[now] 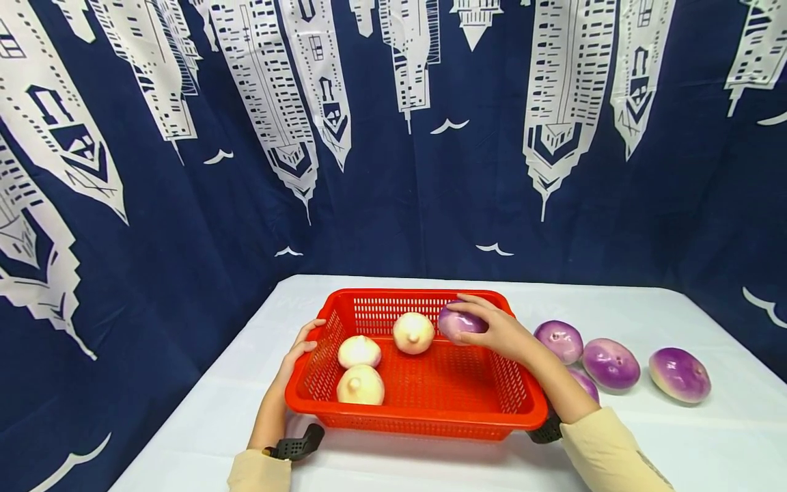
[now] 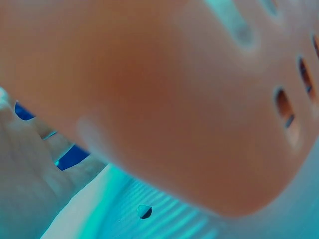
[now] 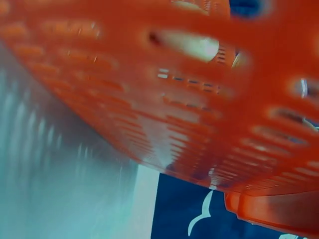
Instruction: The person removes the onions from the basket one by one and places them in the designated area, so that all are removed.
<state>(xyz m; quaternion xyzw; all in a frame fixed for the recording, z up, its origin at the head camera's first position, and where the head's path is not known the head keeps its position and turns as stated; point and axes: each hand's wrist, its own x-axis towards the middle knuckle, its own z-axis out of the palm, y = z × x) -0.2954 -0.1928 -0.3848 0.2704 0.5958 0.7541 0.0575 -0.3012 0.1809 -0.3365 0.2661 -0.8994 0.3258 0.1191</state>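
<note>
A red plastic basket (image 1: pixel 443 414) with slotted walls sits on the white table. My left hand (image 1: pixel 298 352) grips its left rim, fingertips over the edge; the left wrist view shows part of that hand (image 2: pixel 35 174) beside the blurred basket wall. Over the basket's back right part, my right hand (image 1: pixel 492 326) holds a purple turnip (image 1: pixel 456 323) between thumb and fingers. Inside the basket, one pale turnip (image 1: pixel 413 333) lies near the back. Two more, a rear turnip (image 1: pixel 359 352) and a front turnip (image 1: pixel 360 386), lie along the left side, root nubs showing.
Right of the basket several purple turnips rest on the table (image 1: pixel 725 444), including one turnip (image 1: pixel 611 363) in a cluster and a separate turnip (image 1: pixel 679 374) farther right. The right forearm covers part of the cluster. A dark blue curtain (image 1: pixel 418 205) hangs behind.
</note>
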